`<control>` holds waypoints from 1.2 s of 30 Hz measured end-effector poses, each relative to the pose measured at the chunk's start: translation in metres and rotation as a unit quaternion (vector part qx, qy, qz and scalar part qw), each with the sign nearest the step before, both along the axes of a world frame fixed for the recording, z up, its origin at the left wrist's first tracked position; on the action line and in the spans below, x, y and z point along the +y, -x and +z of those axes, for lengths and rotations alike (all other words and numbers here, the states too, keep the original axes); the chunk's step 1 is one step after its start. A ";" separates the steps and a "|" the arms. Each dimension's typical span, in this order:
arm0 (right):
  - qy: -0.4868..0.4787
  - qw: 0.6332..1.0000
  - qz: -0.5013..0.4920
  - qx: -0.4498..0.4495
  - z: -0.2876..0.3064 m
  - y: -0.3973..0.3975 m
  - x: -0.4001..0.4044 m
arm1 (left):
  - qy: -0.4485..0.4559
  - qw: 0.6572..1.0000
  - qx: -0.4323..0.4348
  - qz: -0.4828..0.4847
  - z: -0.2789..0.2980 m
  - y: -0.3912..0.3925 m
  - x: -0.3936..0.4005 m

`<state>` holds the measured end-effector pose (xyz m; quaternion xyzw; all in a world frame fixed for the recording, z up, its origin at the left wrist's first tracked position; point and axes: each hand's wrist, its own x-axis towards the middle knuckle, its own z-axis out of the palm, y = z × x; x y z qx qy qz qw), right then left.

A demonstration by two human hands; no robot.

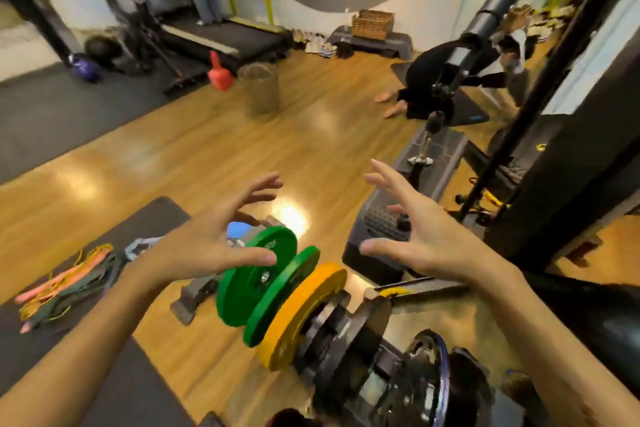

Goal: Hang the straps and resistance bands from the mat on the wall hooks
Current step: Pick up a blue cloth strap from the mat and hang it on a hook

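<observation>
While flat rubbery bands (pixel 64 282) lie tangled on the dark mat (pixel 152 218) | left hand (pixel 204 239), right hand (pixel 426 236): fingers spread, empty

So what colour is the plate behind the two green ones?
Yellow plate, clearest in the head view.

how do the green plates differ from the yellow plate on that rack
There are two green plates but one yellow plate. The green plates sit at the rack's outer end, nearer the left hand; the yellow plate sits further in, against the dark plates. All are round and stand on edge.
</observation>
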<state>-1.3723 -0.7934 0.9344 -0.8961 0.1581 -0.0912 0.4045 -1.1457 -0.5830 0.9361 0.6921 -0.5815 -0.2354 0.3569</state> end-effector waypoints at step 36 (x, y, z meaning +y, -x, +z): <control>-0.151 0.910 0.270 0.278 -0.269 -0.675 0.286 | -0.213 0.834 0.151 0.485 -0.246 -0.494 0.315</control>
